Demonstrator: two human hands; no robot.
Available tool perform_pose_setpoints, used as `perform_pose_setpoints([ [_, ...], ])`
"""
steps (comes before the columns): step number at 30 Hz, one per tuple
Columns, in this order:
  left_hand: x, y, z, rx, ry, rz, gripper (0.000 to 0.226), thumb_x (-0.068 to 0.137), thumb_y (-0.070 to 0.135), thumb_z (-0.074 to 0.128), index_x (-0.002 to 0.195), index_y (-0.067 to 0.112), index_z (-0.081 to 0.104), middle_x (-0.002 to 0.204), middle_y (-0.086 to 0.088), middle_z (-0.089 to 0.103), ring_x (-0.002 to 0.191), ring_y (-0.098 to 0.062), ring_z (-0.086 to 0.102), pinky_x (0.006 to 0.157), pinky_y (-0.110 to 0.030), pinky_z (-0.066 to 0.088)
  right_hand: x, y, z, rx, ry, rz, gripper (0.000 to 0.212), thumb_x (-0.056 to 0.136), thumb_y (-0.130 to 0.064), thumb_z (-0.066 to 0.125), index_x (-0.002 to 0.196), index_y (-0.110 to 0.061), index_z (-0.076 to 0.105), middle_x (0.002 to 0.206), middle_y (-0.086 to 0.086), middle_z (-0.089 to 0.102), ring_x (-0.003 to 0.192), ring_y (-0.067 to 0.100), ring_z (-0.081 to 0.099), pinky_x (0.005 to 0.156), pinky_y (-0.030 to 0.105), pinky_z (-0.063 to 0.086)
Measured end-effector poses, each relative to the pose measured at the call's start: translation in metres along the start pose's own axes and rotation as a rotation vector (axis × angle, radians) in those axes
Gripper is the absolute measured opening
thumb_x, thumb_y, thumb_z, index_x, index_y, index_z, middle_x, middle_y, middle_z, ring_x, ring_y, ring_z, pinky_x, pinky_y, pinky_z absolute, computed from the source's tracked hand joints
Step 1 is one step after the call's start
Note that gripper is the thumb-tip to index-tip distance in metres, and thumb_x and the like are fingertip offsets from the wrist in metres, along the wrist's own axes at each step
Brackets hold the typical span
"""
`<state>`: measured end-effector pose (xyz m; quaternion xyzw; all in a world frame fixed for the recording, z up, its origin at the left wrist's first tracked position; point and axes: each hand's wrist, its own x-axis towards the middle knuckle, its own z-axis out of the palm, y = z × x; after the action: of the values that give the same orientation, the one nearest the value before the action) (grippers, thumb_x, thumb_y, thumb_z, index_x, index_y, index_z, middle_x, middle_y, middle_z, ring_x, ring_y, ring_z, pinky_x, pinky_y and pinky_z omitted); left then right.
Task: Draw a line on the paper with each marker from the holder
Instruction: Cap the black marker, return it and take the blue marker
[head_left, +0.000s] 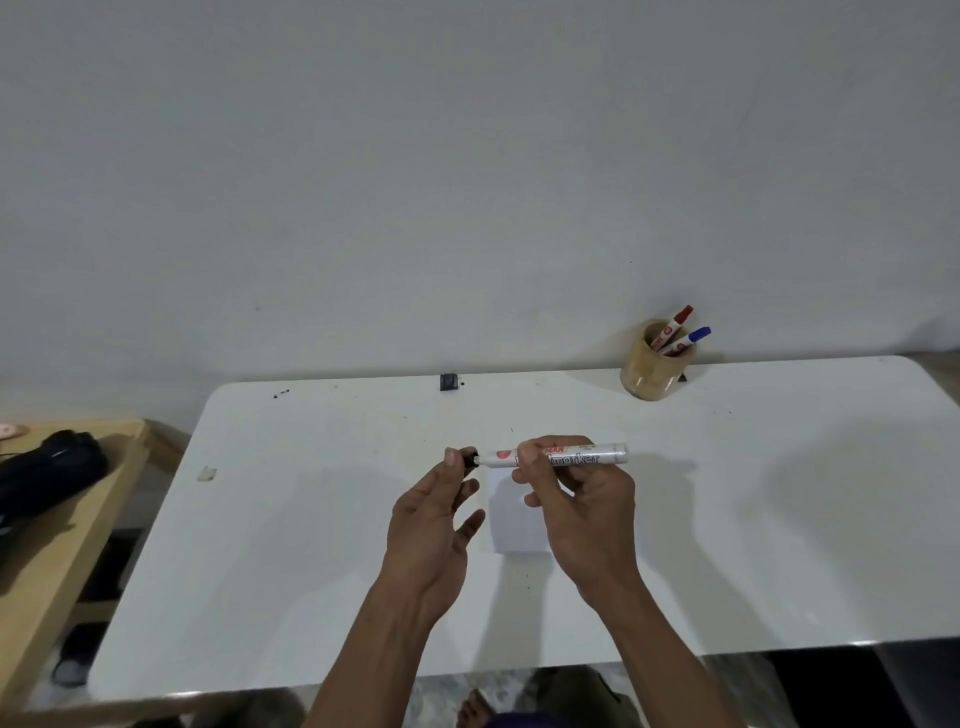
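Note:
My right hand (576, 509) grips a white marker (582, 454) by its barrel and holds it level above the table. My left hand (434, 525) pinches the marker's black cap (470, 460) at the left end with thumb and forefinger; the cap sits at the marker's tip. Under both hands lies a small white sheet of paper (519, 525), partly hidden by my fingers, with no line visible on it. At the back right stands a round wooden holder (652, 371) with a red-capped marker (675, 322) and a blue-capped marker (688, 340) in it.
The white table (311, 545) stands against a plain wall. A small black object (448, 382) sits at the table's far edge, and a small scrap (207, 473) lies near the left edge. A wooden bench (62, 519) with a black bag (49, 473) is to the left.

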<state>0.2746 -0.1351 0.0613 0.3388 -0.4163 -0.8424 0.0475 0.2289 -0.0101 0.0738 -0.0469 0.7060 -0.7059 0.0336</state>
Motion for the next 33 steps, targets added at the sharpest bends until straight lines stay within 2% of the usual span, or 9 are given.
perform_pose_setpoints([
  [6, -0.002, -0.007, 0.004, 0.102, -0.031, 0.064, 0.031, 0.074, 0.043, 0.07, 0.093, 0.022, 0.081, 0.097, 0.005, 0.071, 0.1, -0.02, 0.057, 0.101, -0.046, 0.048, -0.002, 0.002, -0.003, -0.02, -0.009, -0.006, 0.008, 0.091, -0.018, 0.071, 0.085, -0.021, 0.075, 0.088, -0.01, 0.077, 0.08, 0.017, 0.075, 0.065, 0.037, 0.064],
  [11, -0.001, -0.013, 0.014, 0.194, -0.078, 0.073, 0.027, 0.078, 0.042, 0.067, 0.09, 0.021, 0.08, 0.094, 0.007, 0.076, 0.098, -0.018, 0.062, 0.099, -0.046, 0.049, 0.001, 0.006, -0.02, 0.008, -0.004, 0.047, 0.005, 0.09, -0.015, 0.072, 0.092, -0.012, 0.076, 0.091, -0.005, 0.078, 0.081, 0.017, 0.075, 0.064, 0.027, 0.061],
  [16, 0.009, -0.017, 0.031, 0.2, -0.055, 0.099, 0.027, 0.089, 0.029, 0.065, 0.101, 0.008, 0.075, 0.098, -0.008, 0.078, 0.097, -0.022, 0.074, 0.099, -0.046, 0.053, 0.017, 0.008, -0.05, 0.249, 0.118, 0.193, 0.036, 0.071, -0.019, 0.083, 0.104, -0.012, 0.07, 0.092, 0.001, 0.078, 0.086, 0.021, 0.076, 0.065, 0.029, 0.06],
  [18, 0.015, -0.015, 0.04, 0.216, -0.024, 0.13, 0.019, 0.094, 0.021, 0.063, 0.099, 0.007, 0.075, 0.091, -0.007, 0.078, 0.09, -0.021, 0.074, 0.096, -0.046, 0.055, 0.029, 0.009, -0.07, 0.125, 0.163, 0.115, 0.028, 0.071, -0.014, 0.087, 0.094, -0.012, 0.072, 0.085, -0.003, 0.076, 0.081, 0.014, 0.072, 0.067, 0.024, 0.059],
  [21, 0.026, -0.01, 0.062, 0.372, -0.03, 0.244, 0.013, 0.093, 0.018, 0.066, 0.091, 0.012, 0.077, 0.081, -0.003, 0.079, 0.08, -0.014, 0.073, 0.088, -0.038, 0.057, 0.048, 0.01, -0.096, -0.302, 0.027, -0.089, 0.021, 0.07, -0.017, 0.092, 0.083, -0.018, 0.075, 0.085, -0.018, 0.073, 0.08, 0.006, 0.069, 0.069, 0.012, 0.052],
  [23, 0.032, -0.007, 0.084, 0.504, -0.067, 0.327, 0.012, 0.093, 0.019, 0.067, 0.087, 0.016, 0.077, 0.076, 0.0, 0.078, 0.074, -0.007, 0.071, 0.08, -0.027, 0.055, 0.063, 0.013, -0.107, -0.515, -0.048, -0.163, 0.024, 0.069, -0.023, 0.093, 0.086, -0.026, 0.076, 0.088, -0.027, 0.07, 0.086, 0.006, 0.067, 0.073, 0.015, 0.05],
  [26, 0.043, -0.008, 0.121, 0.664, -0.107, 0.421, 0.012, 0.092, 0.022, 0.067, 0.085, 0.02, 0.076, 0.077, 0.005, 0.077, 0.076, -0.007, 0.071, 0.075, -0.019, 0.051, 0.086, 0.024, -0.119, -0.672, -0.07, -0.334, 0.023, 0.073, -0.019, 0.089, 0.091, -0.02, 0.074, 0.085, -0.015, 0.072, 0.083, 0.012, 0.067, 0.075, 0.029, 0.054],
  [29, 0.057, -0.012, 0.155, 0.777, -0.132, 0.487, 0.011, 0.092, 0.024, 0.068, 0.086, 0.021, 0.076, 0.078, 0.01, 0.077, 0.077, -0.005, 0.071, 0.075, -0.019, 0.054, 0.107, 0.031, -0.134, -0.708, -0.053, -0.405, 0.029, 0.08, -0.015, 0.084, 0.106, -0.019, 0.071, 0.091, -0.005, 0.074, 0.082, 0.015, 0.068, 0.073, 0.024, 0.054],
  [33, 0.074, -0.02, 0.195, 0.865, -0.162, 0.501, 0.012, 0.09, 0.033, 0.07, 0.093, 0.024, 0.076, 0.086, 0.013, 0.077, 0.084, 0.001, 0.07, 0.077, -0.019, 0.055, 0.137, 0.038, -0.156, -0.751, -0.07, -0.466, 0.043, 0.086, -0.008, 0.077, 0.125, -0.022, 0.063, 0.097, -0.002, 0.073, 0.079, 0.017, 0.069, 0.067, 0.033, 0.06],
])
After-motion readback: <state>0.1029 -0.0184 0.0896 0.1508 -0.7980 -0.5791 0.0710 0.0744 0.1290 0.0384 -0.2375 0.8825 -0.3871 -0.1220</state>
